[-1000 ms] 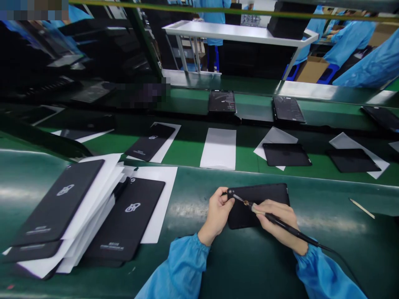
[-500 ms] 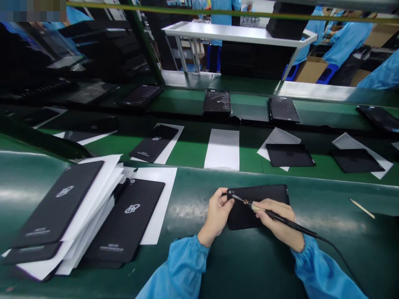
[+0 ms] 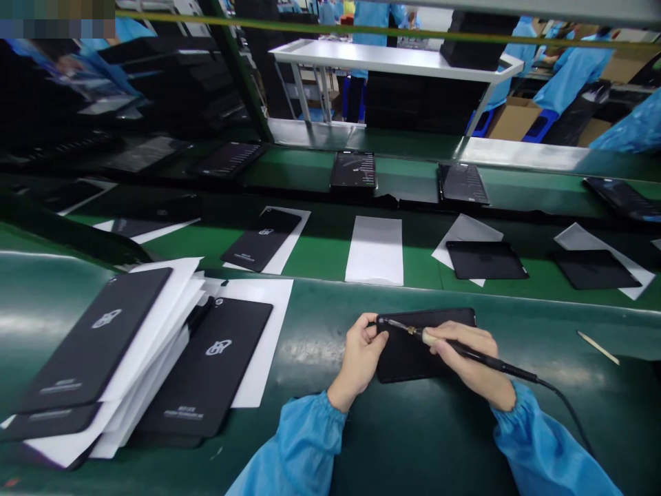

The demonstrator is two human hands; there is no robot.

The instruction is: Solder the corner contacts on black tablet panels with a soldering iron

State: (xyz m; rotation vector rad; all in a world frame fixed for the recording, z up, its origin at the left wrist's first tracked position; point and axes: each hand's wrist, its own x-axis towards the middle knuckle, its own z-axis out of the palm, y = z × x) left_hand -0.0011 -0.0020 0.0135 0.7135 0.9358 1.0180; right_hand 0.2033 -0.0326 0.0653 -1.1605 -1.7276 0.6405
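A black tablet back cover (image 3: 407, 362) lies on the green bench in front of me. My left hand (image 3: 364, 351) pinches its upper left corner between thumb and fingers. In my right hand (image 3: 469, 355) is a soldering iron (image 3: 457, 349), gripped like a pen, with its cord trailing off to the lower right. The iron's tip is at the small camera opening in the cover's upper left corner; whether it touches cannot be made out. Part of the cover is hidden behind my right hand.
Left of me, black covers (image 3: 98, 331) and white sheets are stacked. A thin wooden stick (image 3: 597, 347) lies at right. Beyond the bench, a green belt (image 3: 325, 241) bears covers and paper; tablets (image 3: 354, 170) sit on another strip behind it. A dark post (image 3: 235, 69) rises at left.
My right hand has shifted slightly right, and the soldering iron lies a little flatter. Near-belt covers and sheets have moved right; the tablets behind have moved left. My left hand stays at the corner.
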